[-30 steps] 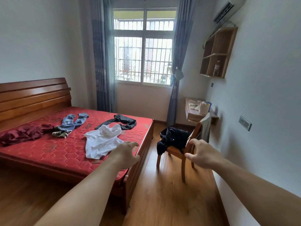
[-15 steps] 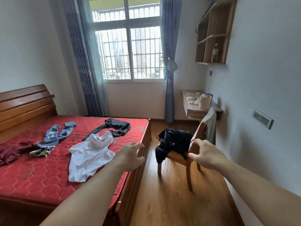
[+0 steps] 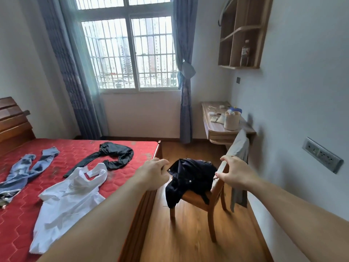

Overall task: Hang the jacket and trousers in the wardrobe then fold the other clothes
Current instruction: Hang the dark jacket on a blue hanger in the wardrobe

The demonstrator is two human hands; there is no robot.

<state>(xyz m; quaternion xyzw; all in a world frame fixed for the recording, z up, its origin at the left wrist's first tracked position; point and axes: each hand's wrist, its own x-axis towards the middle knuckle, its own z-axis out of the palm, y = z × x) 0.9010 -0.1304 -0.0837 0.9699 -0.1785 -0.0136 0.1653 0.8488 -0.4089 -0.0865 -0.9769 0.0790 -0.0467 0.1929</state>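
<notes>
While nothing has yet been lifted, the scene is set out below, largest thing first.

Bed (image 3: 132,148): one red mattress on a wooden frame; four loose garments are counted lying on it, well apart from the chair.

White shirt (image 3: 71,197): one, spread near the bed's edge; judged light and limp, best taken at the shoulders for folding.

Blue jeans (image 3: 32,167): one pair, flat on the mattress; judged heavier and stiffer, best held at the waistband. Whether these are the trousers meant for hanging cannot be told.

Black garment (image 3: 115,156): one, curled in a loop beyond the shirt; judged thin and slippery.

Chair (image 3: 213,203): one, wooden, beside the bed.

Jacket (image 3: 190,178): one, dark, heaped on the chair seat and spilling over its front edge; judged soft, fairly heavy, with hard buttons; the collar is the suggested hold.

Grey garment (image 3: 238,146): one, draped over the chair back.

Left hand (image 3: 153,171): fingers loosely curled, nothing held, just beside the jacket.

Right hand (image 3: 234,171): fingers apart and bent, nothing gripped, poised at the chair's top rail.
</notes>
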